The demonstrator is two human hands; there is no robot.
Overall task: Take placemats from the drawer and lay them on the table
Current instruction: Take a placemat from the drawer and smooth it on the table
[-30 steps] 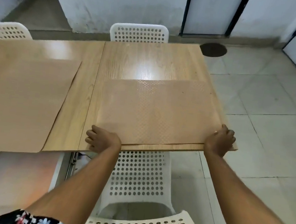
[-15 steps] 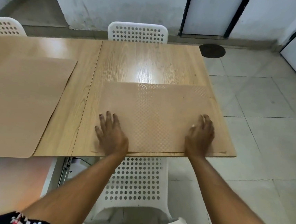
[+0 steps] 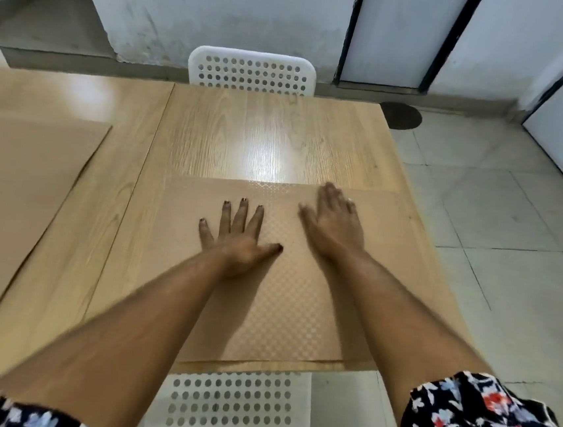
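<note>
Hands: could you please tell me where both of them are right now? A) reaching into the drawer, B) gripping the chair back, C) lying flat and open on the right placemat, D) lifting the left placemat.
C: the left hand and right hand lie open, palms down, on the textured placemat on the table.

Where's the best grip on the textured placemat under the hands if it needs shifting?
Probably its near long edge, approached from the person's side. The placemat is thin and lies flat on the table, so only an edge can be pinched. Both hands, left and right, currently rest open on top.
</note>
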